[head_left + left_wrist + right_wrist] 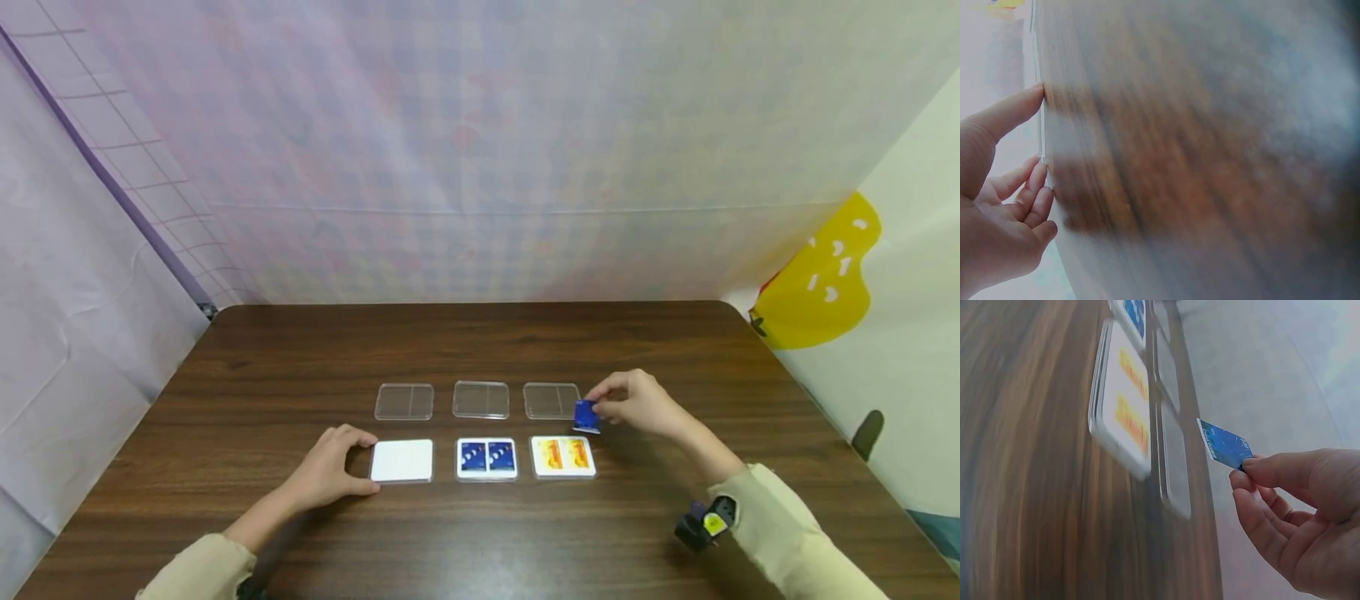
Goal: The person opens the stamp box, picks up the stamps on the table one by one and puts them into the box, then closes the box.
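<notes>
Between thumb and fingers, my right hand (637, 406) pinches a small blue card (587, 416) with a white edge. The card is raised at the right end of a clear lid (551, 402), and the right wrist view shows it tilted above the table. My left hand (330, 468) spans the left end of a shallow case with a plain white top (402, 462), thumb at its near edge and fingertips at its far edge. In the left wrist view the thumb (1016, 109) and fingertips meet the case's thin edge.
Beside the white case stand a case with two dark blue cards (487, 459) and one with two yellow-orange cards (564, 457). Behind them lie two more clear lids, one at left (404, 402) and one in the middle (482, 400). A curtain hangs beyond the wooden table (480, 533).
</notes>
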Available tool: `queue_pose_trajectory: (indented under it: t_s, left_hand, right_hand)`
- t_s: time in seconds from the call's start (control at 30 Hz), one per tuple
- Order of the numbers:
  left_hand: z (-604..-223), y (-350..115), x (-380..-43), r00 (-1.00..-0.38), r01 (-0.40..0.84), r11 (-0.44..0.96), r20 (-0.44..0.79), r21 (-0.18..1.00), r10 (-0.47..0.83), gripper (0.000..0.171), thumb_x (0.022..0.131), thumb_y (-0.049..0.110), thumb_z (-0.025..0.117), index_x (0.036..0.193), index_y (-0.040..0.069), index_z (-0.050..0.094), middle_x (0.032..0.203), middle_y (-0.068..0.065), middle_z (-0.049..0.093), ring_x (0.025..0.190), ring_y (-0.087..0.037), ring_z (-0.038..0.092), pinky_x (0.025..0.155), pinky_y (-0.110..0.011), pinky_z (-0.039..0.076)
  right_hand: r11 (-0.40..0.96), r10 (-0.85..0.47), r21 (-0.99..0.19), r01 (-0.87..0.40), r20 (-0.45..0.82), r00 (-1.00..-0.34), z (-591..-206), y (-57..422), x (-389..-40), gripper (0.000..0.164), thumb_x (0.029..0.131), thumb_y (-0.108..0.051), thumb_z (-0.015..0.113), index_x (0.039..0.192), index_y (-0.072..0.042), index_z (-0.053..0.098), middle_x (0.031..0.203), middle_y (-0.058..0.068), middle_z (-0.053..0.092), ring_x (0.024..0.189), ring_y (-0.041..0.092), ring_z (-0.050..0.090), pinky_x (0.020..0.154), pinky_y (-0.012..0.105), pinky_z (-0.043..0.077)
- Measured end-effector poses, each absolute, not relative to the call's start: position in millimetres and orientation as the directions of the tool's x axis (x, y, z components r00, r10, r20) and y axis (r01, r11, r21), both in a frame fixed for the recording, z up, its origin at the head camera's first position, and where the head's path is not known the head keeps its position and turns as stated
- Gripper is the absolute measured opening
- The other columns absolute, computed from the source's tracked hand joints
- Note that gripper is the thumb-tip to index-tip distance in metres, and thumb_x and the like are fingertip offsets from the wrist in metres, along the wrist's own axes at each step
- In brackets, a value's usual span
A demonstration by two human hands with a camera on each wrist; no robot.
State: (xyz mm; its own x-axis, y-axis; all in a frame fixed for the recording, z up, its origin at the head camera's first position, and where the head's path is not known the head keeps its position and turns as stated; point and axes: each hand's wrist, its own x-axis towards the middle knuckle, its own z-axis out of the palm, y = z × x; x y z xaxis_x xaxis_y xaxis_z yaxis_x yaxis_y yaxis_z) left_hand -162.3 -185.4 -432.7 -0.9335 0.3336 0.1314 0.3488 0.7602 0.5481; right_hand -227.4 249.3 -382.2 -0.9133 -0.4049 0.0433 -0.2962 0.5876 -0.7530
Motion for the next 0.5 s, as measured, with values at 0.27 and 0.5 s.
queue_pose_trajectory:
  t_s: [0.27, 0.5]
  left_hand:
    - [-431, -185, -162, -0.934, 0.349, 0.765, 0.133, 0.542, 0.331, 0.054, 0.058, 0.023, 0.083, 0.103, 0.003, 0.061, 0.098, -0.005, 0.057, 0.095, -0.024, 0.048, 0.083, -0.042, 0.042]
    - [-433, -185, -162, -0.933, 0.352, 0.763, 0.136, 0.542, 0.334, 0.053, 0.059, 0.022, 0.083, 0.103, 0.003, 0.061, 0.098, -0.004, 0.057, 0.095, -0.023, 0.048, 0.083, -0.041, 0.042]
  right_hand:
    - [0.533, -0.488, -0.774, -0.340, 0.047, -0.871, -380, 197, -226, 0.012, 0.079, 0.004, 0.062, 0.089, 0.007, 0.067, 0.086, 0.018, 0.063, 0.065, 0.019, 0.063, 0.053, 0.031, 0.053]
    - [0.482, -0.534, -0.805, -0.346, 0.043, -0.844, -384, 158, -227, 0.011, 0.078, 0.002, 0.065, 0.089, 0.005, 0.068, 0.085, 0.014, 0.063, 0.065, 0.015, 0.062, 0.052, 0.026, 0.052]
